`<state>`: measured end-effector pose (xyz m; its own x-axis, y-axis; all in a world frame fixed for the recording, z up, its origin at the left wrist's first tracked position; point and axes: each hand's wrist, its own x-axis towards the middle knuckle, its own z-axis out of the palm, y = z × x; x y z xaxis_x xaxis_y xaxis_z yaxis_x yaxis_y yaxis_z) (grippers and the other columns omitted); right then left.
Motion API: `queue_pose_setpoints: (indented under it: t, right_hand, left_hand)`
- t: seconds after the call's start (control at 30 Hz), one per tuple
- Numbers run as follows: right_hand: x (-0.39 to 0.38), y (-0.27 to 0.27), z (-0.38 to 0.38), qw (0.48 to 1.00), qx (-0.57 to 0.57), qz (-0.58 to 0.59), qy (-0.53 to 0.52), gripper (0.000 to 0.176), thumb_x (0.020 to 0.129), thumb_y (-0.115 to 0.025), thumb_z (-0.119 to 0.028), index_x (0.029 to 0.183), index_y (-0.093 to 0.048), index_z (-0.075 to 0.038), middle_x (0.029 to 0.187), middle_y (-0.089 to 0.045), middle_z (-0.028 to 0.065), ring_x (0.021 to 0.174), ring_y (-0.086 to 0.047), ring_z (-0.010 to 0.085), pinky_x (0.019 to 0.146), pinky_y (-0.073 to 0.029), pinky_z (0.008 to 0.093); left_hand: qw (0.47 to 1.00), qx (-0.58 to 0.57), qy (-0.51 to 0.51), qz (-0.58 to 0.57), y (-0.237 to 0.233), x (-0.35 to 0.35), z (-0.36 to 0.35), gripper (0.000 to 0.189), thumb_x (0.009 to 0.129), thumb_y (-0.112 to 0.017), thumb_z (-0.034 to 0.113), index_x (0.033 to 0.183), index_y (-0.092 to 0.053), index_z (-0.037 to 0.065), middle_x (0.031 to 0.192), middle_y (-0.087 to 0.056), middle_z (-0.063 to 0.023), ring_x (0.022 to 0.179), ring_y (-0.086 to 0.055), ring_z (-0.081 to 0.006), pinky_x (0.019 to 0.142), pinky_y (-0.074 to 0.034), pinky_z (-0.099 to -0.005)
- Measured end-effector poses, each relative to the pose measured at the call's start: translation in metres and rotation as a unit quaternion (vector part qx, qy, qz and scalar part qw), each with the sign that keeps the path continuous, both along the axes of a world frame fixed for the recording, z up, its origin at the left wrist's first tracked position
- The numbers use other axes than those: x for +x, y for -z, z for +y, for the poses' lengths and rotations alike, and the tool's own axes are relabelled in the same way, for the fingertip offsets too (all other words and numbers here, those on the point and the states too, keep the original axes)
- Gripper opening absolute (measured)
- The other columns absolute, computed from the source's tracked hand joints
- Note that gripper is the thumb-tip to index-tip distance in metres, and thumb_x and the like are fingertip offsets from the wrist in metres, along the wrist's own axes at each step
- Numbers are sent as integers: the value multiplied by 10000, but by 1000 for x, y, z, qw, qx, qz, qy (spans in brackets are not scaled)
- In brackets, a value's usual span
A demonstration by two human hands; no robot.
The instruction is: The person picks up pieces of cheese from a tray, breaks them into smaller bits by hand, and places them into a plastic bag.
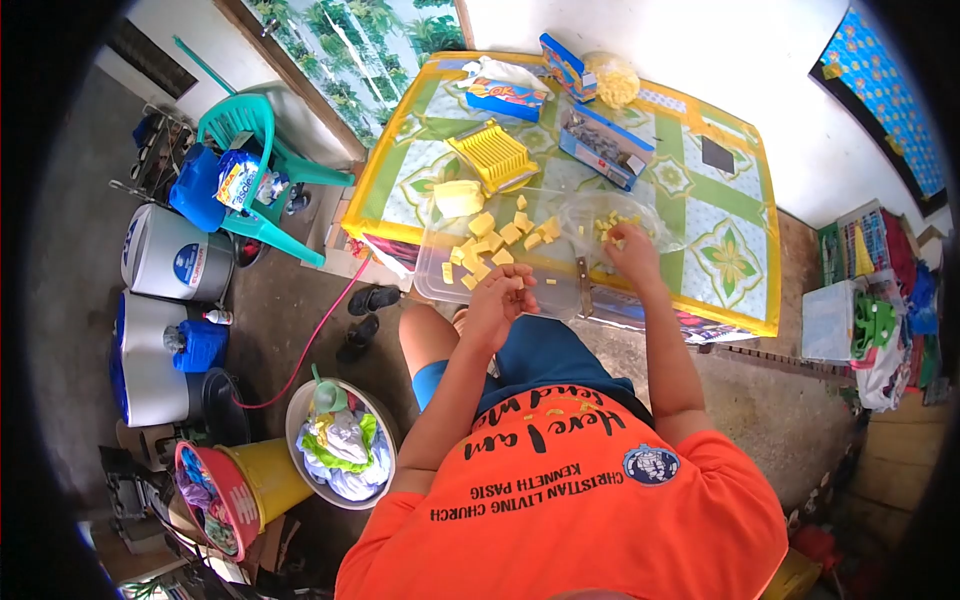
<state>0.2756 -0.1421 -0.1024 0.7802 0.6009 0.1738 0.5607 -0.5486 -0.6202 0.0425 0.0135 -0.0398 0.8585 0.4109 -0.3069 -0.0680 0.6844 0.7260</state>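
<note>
My left hand (500, 303) is curled above the near side of a clear plastic tray (430, 262), and a bit of a yellow chunk shows between its fingers. Many cut yellow chunks (490, 240) lie in the tray, beside a larger pale yellow block (458, 198). My right hand (632, 250) reaches down with fingers pinched at a clear plastic bag (660, 228) holding small yellow pieces (612, 220); what the fingertips hold is hidden. Between my hands a knife (584, 287) lies across the tray's right part.
A yellow slatted rack (493, 157), blue boxes (605, 148) and a bag of yellow pieces (612, 82) stand farther back on the covered table (725, 255). A dark flat phone-like object (717, 154) lies right. A green chair (285, 165) and a laundry basin (388, 490) are left.
</note>
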Motion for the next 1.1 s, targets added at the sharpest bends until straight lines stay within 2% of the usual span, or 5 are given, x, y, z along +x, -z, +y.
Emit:
queue_pose_setpoints:
  t: [0.2,0.3,0.4,0.77,1.1]
  right_hand:
    - [-9,-18,7,977,189,95,16,291,800,-668,-233,1047,-638,-82,853,-652,70,699,-610,178,638,-478,302]
    - [-22,-42,11,913,212,345,-50,342,814,-682,-223,1124,-635,-87,836,-635,8,631,-518,70,551,-417,211]
    - [-51,-69,18,839,265,456,-136,316,850,-657,-171,1140,-627,-48,861,-615,-20,623,-460,13,513,-363,177]
    - [-92,-98,28,843,217,436,-229,366,801,-718,-188,1125,-616,-49,843,-620,-11,715,-540,49,549,-403,189]
    - [-101,-109,25,787,247,512,-239,271,867,-639,-154,1118,-626,-53,759,-581,-40,604,-463,29,510,-367,181]
  left_hand:
    - [999,-32,-8,-11,-6,-3,2,139,896,-524,125,954,-571,8,762,-553,-60,583,-534,-151,544,-486,-307]
    - [1000,7,14,-3,-5,-2,2,155,902,-571,171,946,-578,22,704,-534,-37,536,-497,-129,501,-451,-290]
    - [998,54,23,21,-5,0,-2,166,893,-612,181,965,-581,35,685,-527,-21,515,-480,-115,483,-430,-278]
    - [977,210,-20,-26,-33,-3,-13,322,832,-709,132,1093,-551,31,757,-538,-5,563,-485,-60,471,-404,-193]
    - [981,184,-5,-58,-33,-8,-11,319,862,-670,125,1136,-552,14,757,-531,7,572,-489,-57,492,-422,-197]
